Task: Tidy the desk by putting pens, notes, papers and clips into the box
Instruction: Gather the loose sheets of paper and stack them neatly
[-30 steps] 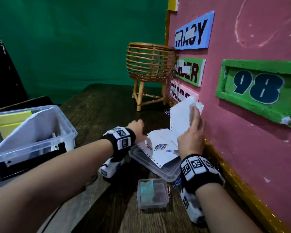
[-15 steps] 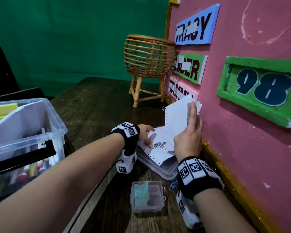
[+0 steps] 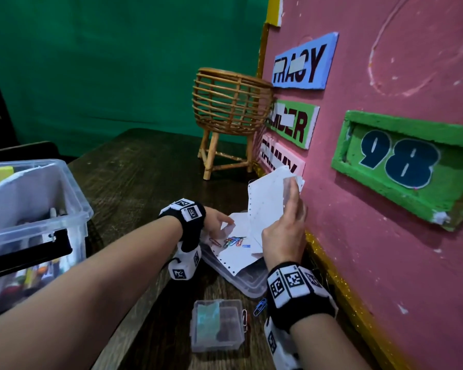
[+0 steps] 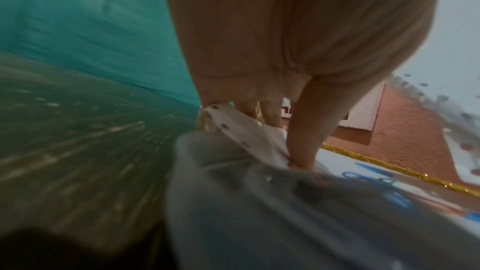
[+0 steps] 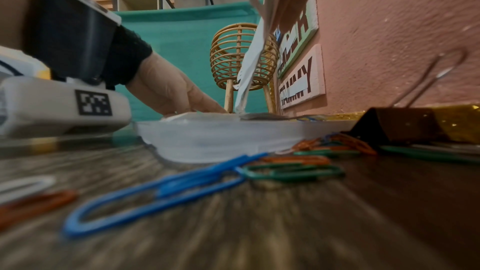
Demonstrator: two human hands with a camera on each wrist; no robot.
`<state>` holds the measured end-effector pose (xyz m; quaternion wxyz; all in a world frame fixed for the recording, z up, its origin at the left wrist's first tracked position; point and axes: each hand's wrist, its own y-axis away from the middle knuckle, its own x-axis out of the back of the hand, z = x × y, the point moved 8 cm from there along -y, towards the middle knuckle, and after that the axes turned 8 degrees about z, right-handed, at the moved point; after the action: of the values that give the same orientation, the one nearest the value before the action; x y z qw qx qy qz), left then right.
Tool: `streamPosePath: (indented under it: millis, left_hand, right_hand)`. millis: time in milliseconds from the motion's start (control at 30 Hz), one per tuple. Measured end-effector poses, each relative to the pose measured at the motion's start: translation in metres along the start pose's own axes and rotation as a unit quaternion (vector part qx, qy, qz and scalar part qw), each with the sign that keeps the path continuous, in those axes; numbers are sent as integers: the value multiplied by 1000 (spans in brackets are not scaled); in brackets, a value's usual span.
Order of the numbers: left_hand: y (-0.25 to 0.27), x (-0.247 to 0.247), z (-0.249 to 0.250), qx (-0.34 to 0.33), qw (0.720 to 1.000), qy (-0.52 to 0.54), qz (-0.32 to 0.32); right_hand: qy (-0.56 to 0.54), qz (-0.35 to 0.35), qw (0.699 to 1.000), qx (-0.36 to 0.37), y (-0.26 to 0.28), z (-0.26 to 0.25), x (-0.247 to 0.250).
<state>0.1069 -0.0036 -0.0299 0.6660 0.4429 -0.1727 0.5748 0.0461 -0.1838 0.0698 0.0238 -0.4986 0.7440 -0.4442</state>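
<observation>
Against the pink wall, my right hand (image 3: 286,217) grips white perforated sheets (image 3: 267,201) and holds them upright. Below them a flat white paper (image 3: 235,253) lies on a shallow clear tray (image 3: 247,283), with several coloured paper clips (image 3: 234,241) on it. My left hand (image 3: 222,224) pinches that paper's left perforated edge (image 4: 246,130), thumb (image 4: 306,130) on top. The big clear box (image 3: 46,206) stands at the far left with pens and yellow notes inside. More loose clips, a blue clip (image 5: 161,192) among them, and a black binder clip (image 5: 405,124) lie on the desk under my right wrist.
A small clear plastic case (image 3: 217,325) sits on the dark wooden desk near me, with a blue clip (image 3: 259,307) beside it. A wicker basket on legs (image 3: 230,102) stands at the back by the wall. The pink wall (image 3: 385,263) borders the right side closely.
My left hand drew back from behind the papers to their near left edge and pinched it. My right hand keeps the sheets raised. The view shifted right, pushing the big box toward the frame's left edge.
</observation>
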Motion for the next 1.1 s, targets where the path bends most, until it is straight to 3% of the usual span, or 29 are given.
streamPosePath:
  millis: [167, 333, 533, 600, 700, 900, 1100]
  left_hand:
    - [3, 4, 0, -6, 999, -45, 11]
    - [0, -6, 1, -4, 1000, -3, -28]
    - [-2, -5, 0, -10, 1000, 8, -10]
    - [-1, 0, 1, -19, 999, -14, 30]
    - [2, 20, 7, -54, 984, -81, 151]
    - [12, 34, 3, -46, 969, -50, 237]
    - [48, 76, 26, -131, 940, 31, 315]
  right_hand:
    - [6, -10, 1000, -2, 0, 0, -1]
    - [4, -13, 1000, -2, -1, -1, -1]
    - [6, -21, 1000, -10, 0, -1, 0]
    - [10, -20, 1000, -11, 1, -1, 0]
    - [9, -18, 1000, -19, 1, -1, 0]
    - [16, -32, 999, -31, 2, 1, 0]
    - [9, -38, 999, -14, 1, -1, -1]
